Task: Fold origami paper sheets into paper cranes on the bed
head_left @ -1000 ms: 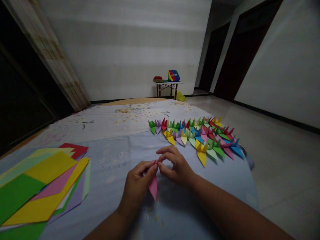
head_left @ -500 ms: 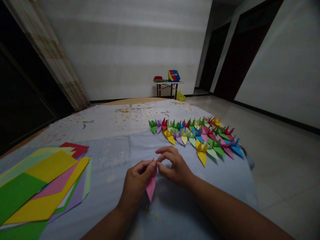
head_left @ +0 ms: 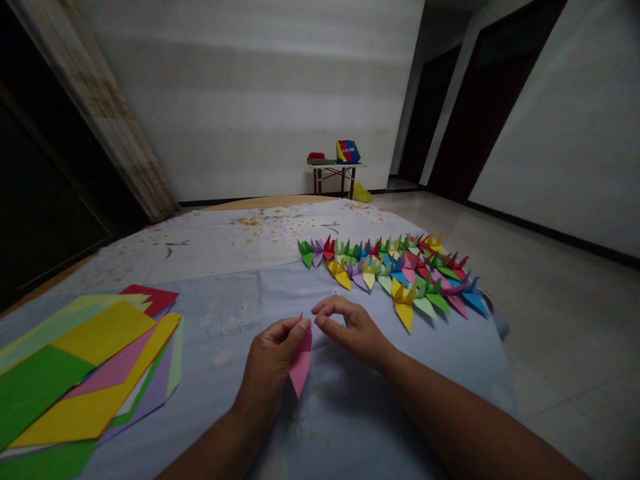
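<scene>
The person's left hand (head_left: 273,353) is closed at the fingertips, thumb against fingers, around the upper part of a pink folded paper (head_left: 300,367). That paper is held clear over the middle of the near half of the counter (head_left: 273,201), its long point hanging down toward the near edge, which is out of view. Gripping it high probably steadies the small folds at the top while leaving the lower point free.

The right hand (head_left: 355,327) is just beside the paper's top, thumb and forefinger slightly parted, the other fingers loosely curled, with nothing visible in its grasp. Such closeness seems to suit fine work with the fingertips; whether one of them brushes the paper is too small to tell.

Loose coloured sheets (head_left: 103,379) overlap in a fanned heap toward the counter's near left corner, on the left hand's side, where they are presumably within easy reach and out of the way of the folding. Folded paper cranes (head_left: 397,270) stand in close rows along the right edge, their wings and tips crowded together. Setting them there likely saves room and shields them from the forearms. A pale blue cloth (head_left: 225,313) covers the counter beneath both hands.
</scene>
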The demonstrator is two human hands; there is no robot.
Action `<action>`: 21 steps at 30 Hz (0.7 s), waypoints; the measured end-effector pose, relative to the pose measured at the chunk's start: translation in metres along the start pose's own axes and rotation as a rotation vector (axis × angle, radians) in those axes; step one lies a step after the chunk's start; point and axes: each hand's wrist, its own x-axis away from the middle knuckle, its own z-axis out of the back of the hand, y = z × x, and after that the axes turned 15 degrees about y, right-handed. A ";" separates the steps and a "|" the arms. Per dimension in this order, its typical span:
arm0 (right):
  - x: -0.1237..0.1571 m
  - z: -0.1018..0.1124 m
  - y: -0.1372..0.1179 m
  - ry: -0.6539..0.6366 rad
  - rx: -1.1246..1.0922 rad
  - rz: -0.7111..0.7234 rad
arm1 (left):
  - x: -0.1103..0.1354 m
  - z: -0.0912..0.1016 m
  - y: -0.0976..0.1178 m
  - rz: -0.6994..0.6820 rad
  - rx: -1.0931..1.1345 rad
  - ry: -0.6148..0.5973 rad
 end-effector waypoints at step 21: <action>0.001 0.001 -0.001 -0.008 0.087 0.168 | 0.005 -0.001 0.006 0.037 -0.012 -0.018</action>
